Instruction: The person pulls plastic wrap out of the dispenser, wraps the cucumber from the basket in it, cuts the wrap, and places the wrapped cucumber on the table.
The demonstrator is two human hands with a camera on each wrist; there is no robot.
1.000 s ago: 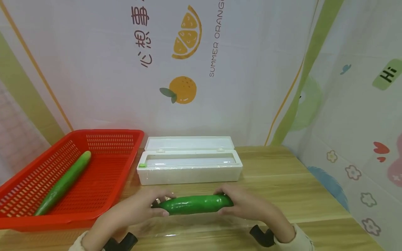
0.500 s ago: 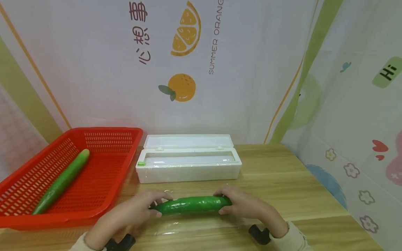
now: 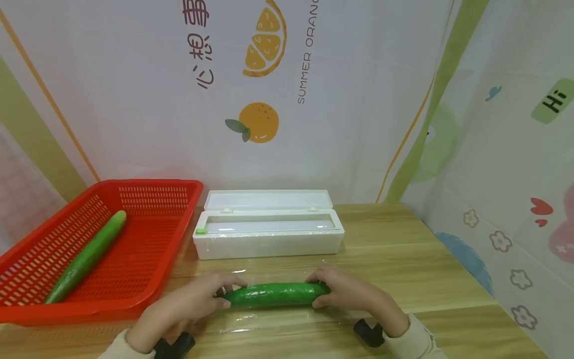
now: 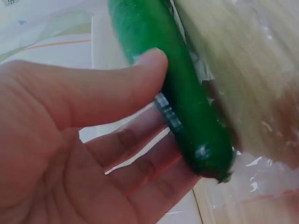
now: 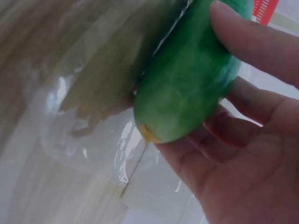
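A glossy green cucumber [image 3: 277,295] lies level in front of the white cling film dispenser [image 3: 269,245], over a sheet of clear cling film [image 3: 237,330] spread on the table. My left hand [image 3: 202,296] pinches its left end between thumb and fingers. In the left wrist view the cucumber's tip [image 4: 212,163] pokes out past my left hand [image 4: 107,130]. At the other end my right hand [image 3: 343,291] grips it the same way. The right wrist view shows its pale end with a yellowish spot [image 5: 148,134] beside my right hand [image 5: 247,126].
The dispenser's lid [image 3: 269,199] stands raised at the back, and a green slider [image 3: 201,231] sits at its left front edge. On the left is a red plastic basket [image 3: 154,284] with another cucumber [image 3: 87,257] in it. A printed curtain [image 3: 358,124] hangs behind the wooden table [image 3: 417,269].
The cucumber has come slightly toward me, away from the dispenser, with both hands still holding its ends. The head view has tilted a little downward and everything else has stayed put.
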